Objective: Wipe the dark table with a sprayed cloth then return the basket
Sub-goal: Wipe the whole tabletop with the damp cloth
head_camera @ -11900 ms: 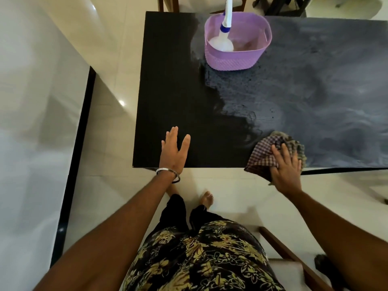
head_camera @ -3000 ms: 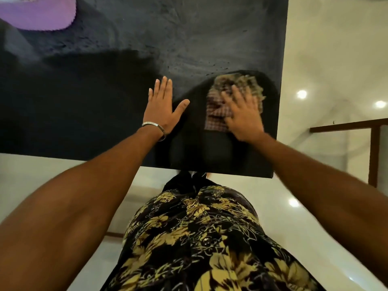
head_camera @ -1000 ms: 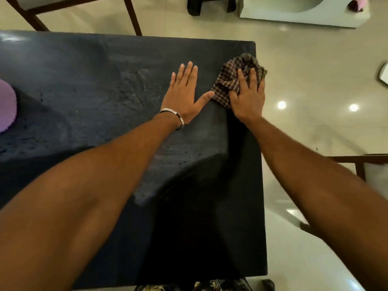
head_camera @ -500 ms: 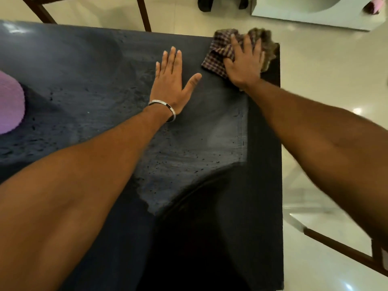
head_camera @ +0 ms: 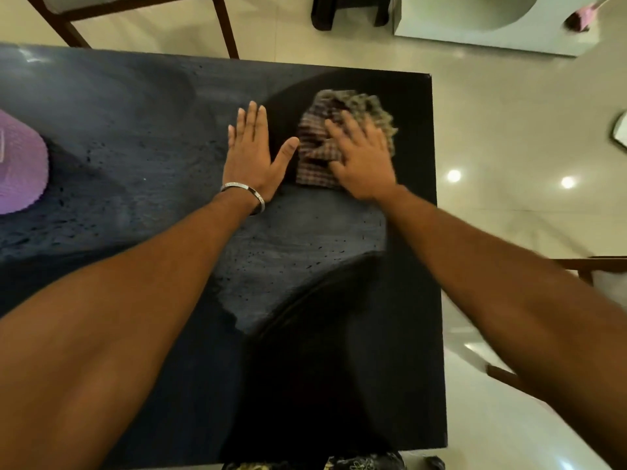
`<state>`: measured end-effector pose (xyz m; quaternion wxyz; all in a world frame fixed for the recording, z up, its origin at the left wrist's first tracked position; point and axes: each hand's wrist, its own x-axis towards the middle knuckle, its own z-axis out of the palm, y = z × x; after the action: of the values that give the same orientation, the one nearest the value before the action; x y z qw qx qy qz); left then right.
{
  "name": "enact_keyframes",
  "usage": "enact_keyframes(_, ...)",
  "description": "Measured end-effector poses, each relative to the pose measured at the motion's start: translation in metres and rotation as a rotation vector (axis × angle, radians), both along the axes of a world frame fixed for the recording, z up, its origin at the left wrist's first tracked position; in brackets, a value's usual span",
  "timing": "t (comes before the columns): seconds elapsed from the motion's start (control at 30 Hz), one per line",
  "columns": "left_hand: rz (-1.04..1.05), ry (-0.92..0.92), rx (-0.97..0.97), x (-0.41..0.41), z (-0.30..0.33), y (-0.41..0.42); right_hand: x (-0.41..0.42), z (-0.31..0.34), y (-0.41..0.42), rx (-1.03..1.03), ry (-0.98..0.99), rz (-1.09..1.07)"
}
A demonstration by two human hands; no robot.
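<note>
Your right hand (head_camera: 363,161) presses the checked cloth (head_camera: 319,154) flat, fingers spread, near the dark counter's (head_camera: 135,137) far right corner. Your left hand (head_camera: 252,161) rests flat beside it. The purple basket (head_camera: 20,171) sits far left.

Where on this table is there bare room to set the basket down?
Free: the dark table between the purple basket and the left hand, and the near stretch under the forearms. Crowded: the far right corner, where the right hand presses the checked cloth.

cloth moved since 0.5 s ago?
Yes. The cloth under the right hand came back from the dark table's far right corner, toward the person.
</note>
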<state>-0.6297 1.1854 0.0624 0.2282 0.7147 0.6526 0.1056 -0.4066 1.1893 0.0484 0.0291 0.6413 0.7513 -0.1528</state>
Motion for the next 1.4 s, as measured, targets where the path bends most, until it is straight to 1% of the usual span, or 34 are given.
enact_keyframes(0.07,-0.006,0.004,-0.005,0.003,0.002,-0.006,0.048,0.003,0.001,-0.021,-0.013,-0.199)
enact_keyframes(0.13,-0.01,0.016,0.0,0.002,0.004,-0.011,0.065,0.005,-0.002,-0.047,-0.026,-0.331)
enact_keyframes(0.2,-0.011,0.021,-0.002,0.001,0.006,-0.018,0.046,0.006,-0.01,-0.045,-0.016,-0.398)
enact_keyframes(0.23,-0.012,0.02,-0.003,-0.001,0.007,-0.021,0.027,0.008,-0.018,-0.032,-0.008,-0.385)
enact_keyframes(0.3,-0.023,0.024,-0.009,-0.004,0.01,-0.029,-0.023,0.007,-0.047,-0.013,0.016,-0.238)
enact_keyframes(0.43,-0.07,0.079,-0.019,-0.003,0.018,-0.043,-0.117,0.006,-0.128,-0.042,0.097,0.167)
enact_keyframes(0.5,-0.094,0.103,-0.015,0.002,0.022,-0.05,-0.121,0.007,-0.151,-0.062,0.105,0.3)
enact_keyframes(0.57,-0.118,0.109,-0.008,0.005,0.025,-0.059,-0.091,0.008,-0.158,-0.038,0.096,0.336)
enact_keyframes(0.63,-0.129,0.097,-0.014,0.003,0.027,-0.068,-0.042,0.005,-0.162,-0.017,0.056,0.222)
enact_keyframes(0.7,-0.126,0.112,-0.021,-0.003,0.027,-0.08,0.01,0.003,-0.164,0.003,0.008,0.045)
enact_keyframes(0.77,-0.12,0.137,-0.025,-0.01,0.027,-0.091,0.041,0.005,-0.164,-0.005,-0.008,-0.132)
enact_keyframes(0.87,-0.113,0.16,-0.051,-0.019,0.028,-0.109,0.024,0.006,-0.168,-0.04,0.003,-0.393)
enact_keyframes(0.9,-0.113,0.166,-0.049,-0.021,0.028,-0.115,0.005,0.008,-0.174,-0.04,0.014,-0.439)
enact_keyframes(0.93,-0.116,0.167,-0.045,-0.022,0.028,-0.122,-0.016,0.009,-0.185,-0.035,0.025,-0.438)
enact_keyframes(1.0,-0.127,0.149,-0.058,-0.023,0.031,-0.131,-0.064,0.011,-0.216,-0.039,0.05,-0.293)
enact_keyframes(1.13,-0.112,0.149,-0.067,-0.016,0.04,-0.143,-0.151,0.012,-0.285,-0.118,0.082,0.195)
enact_keyframes(1.2,-0.104,0.169,-0.065,-0.013,0.043,-0.146,-0.151,0.008,-0.304,-0.118,0.079,0.379)
enact_keyframes(1.23,-0.104,0.171,-0.066,-0.012,0.044,-0.148,-0.138,0.007,-0.306,-0.103,0.082,0.428)
enact_keyframes(1.27,-0.106,0.163,-0.066,-0.011,0.045,-0.15,-0.12,0.006,-0.304,-0.093,0.081,0.433)
enact_keyframes(1.3,-0.107,0.151,-0.061,-0.01,0.046,-0.152,-0.098,0.005,-0.3,-0.091,0.078,0.392)
enact_keyframes(1.4,-0.08,0.14,-0.05,-0.012,0.049,-0.16,-0.032,0.009,-0.274,-0.08,0.051,0.106)
